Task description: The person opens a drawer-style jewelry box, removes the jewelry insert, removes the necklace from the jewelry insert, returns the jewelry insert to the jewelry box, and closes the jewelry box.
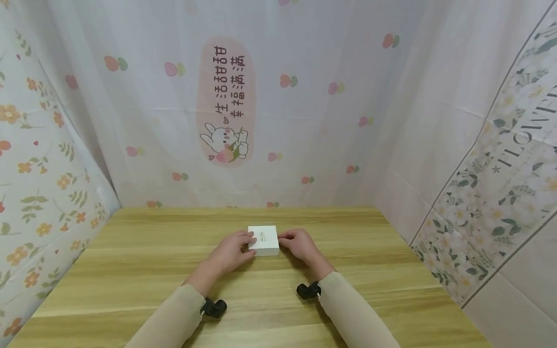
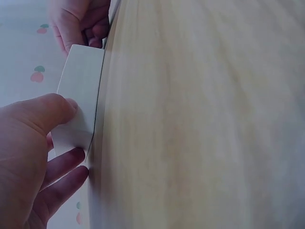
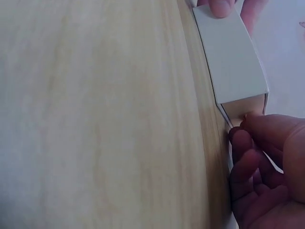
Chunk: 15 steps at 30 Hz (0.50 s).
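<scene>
Left: flowered curtain point(image 1: 32, 203) hangs along the left edge of the table point(image 1: 130, 270); wide run of wood from that edge over to the left hand point(image 1: 230, 251). Left forearm in beige sleeve comes in from the near edge, black wrist camera point(image 1: 213, 308) at the cuff. Left hand grips the white box point(image 1: 263, 240) at its left end, thumb against the near face, other fingers over the top and left end.

Middle: white box flat on table, small print on top, roughly midway between left and right edges and nearer the far edge. Narrow strip of wood behind it; far edge meets the back curtain point(image 1: 304, 121). Longer stretch of wood in front, between the forearms, down to the near edge.

Right: right hand point(image 1: 300, 244) at the box's right end, thumb and forefinger pinching low on its tan end panel point(image 3: 243, 107); small reddish bit at the thumb tip, can't make out. Hands apart, box between. Wide wood right of the right forearm, to the right edge and patterned curtain point(image 1: 500, 193).
</scene>
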### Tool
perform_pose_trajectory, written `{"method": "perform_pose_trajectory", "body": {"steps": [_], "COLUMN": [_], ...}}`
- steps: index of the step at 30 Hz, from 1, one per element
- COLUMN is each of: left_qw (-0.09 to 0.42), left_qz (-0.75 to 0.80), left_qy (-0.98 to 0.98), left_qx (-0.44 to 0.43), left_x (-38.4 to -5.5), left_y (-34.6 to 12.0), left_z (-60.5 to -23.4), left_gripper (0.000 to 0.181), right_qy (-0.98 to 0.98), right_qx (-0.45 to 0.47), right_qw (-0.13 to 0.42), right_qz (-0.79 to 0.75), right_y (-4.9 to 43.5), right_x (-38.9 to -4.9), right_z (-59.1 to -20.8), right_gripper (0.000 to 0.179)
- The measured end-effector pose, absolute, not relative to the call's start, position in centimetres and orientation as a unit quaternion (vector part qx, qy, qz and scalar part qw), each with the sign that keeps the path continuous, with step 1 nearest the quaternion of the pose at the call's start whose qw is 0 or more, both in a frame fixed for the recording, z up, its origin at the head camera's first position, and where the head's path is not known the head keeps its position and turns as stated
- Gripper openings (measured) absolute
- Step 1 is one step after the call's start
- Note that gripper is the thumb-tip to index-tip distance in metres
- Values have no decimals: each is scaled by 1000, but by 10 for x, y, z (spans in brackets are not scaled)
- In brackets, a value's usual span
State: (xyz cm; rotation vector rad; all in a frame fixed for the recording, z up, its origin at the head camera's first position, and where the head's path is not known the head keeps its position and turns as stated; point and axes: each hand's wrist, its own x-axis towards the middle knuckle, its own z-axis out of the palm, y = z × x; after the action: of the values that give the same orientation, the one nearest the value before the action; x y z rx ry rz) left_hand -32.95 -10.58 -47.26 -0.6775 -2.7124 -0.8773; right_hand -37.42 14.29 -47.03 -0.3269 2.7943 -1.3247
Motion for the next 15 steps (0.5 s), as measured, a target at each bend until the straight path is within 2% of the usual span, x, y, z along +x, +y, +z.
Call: {"method": "perform_pose_trajectory", "body": {"steps": [15], "left_qw": [104], "left_qz": [-308], "left_qy": [-919], "left_qx": [-224], "left_x": [-328], "left_y": [-104], "left_z": [-471], "left_gripper": [37], "right_qy": [911], "right_qx": [-89], "right_qw": [2], "right_qz": [-404], "right_y": [139], "right_x": [-374], "right_z": [-473], "right_gripper": [16]}}
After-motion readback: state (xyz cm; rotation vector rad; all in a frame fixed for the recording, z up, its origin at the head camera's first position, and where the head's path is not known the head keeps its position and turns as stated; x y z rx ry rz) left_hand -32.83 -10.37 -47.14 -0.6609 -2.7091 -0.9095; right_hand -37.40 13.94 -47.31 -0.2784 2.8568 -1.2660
